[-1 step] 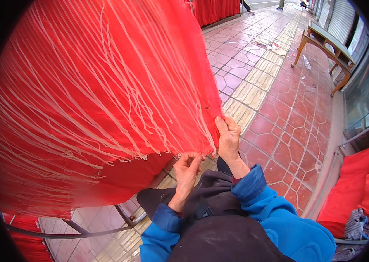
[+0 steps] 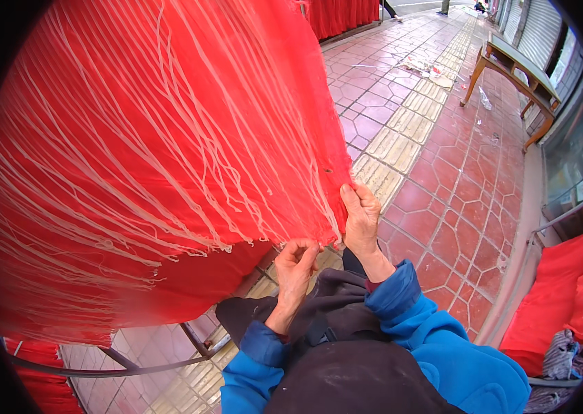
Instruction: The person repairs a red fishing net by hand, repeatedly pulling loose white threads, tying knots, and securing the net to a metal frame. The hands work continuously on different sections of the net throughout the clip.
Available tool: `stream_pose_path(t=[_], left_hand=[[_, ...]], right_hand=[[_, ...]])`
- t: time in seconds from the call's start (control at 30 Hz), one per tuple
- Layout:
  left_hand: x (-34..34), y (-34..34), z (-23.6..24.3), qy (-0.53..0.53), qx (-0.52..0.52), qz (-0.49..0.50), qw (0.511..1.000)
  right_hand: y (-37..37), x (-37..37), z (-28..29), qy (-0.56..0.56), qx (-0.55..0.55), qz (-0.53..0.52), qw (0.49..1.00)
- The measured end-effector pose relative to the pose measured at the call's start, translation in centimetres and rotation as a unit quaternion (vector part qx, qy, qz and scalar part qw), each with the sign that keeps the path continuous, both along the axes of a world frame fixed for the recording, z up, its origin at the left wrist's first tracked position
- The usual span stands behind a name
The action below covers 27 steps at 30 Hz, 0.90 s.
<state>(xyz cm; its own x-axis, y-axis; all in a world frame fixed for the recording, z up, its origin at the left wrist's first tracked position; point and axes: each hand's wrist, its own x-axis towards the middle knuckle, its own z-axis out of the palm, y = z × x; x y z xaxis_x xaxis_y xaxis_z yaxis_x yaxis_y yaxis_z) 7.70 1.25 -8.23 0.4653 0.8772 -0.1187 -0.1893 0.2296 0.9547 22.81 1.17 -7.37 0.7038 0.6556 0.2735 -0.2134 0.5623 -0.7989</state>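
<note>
A large sheet of thin, bright red cloth fringed with long pale threads (image 2: 278,131) spreads from eight o'clock round to twelve, its lower right corner reaching the person's hands near the centre. The bare right hand (image 2: 362,217), just off centre at three o'clock, grips the cloth's side edge, thumb on top and fingers curled behind. The bare left hand (image 2: 296,268), towards six o'clock, pinches thumb and fingertips together at the lower edge; whether thread or cloth lies between them cannot be told. From nine o'clock towards the hands, many threads hang in twisted strands with curled ends (image 2: 224,246), so that stretch looks worked already. Just beside the left hand, finer single threads seem ungathered, so a little appears left there; the blurred far left is harder to judge. A curved, dark metal frame (image 2: 115,372) stands below the cloth at seven o'clock.
</note>
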Motion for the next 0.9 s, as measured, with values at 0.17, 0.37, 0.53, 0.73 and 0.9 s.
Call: stream_pose_path(t=[0.17, 0.37, 0.53, 0.73, 0.9], left_hand=[[-0.1, 0.5, -0.6, 0.022, -0.013, 0.011, 1.000], [-0.9, 0.8, -2.7, -0.071, -0.152, -0.032, 0.985], [-0.4, 3.5, -4.8, -0.336, -0.193, -0.058, 0.920], [0.6, 4.6, -5.4, -0.419, -0.221, -0.031, 0.880], [0.0, 4.9, -5.9, -0.419, -0.225, 0.000, 0.880]], right_hand=[[-0.1, -0.5, 0.7, 0.005, -0.003, -0.020, 1.000], [-0.1, -0.6, 0.8, 0.041, 0.007, -0.001, 0.999], [0.1, -0.4, 0.4, 0.048, 0.030, 0.028, 0.998], [0.2, 0.6, 0.2, -0.016, 0.005, 0.064, 0.998], [1.4, 1.5, 1.0, -0.040, -0.020, 0.146, 0.988]])
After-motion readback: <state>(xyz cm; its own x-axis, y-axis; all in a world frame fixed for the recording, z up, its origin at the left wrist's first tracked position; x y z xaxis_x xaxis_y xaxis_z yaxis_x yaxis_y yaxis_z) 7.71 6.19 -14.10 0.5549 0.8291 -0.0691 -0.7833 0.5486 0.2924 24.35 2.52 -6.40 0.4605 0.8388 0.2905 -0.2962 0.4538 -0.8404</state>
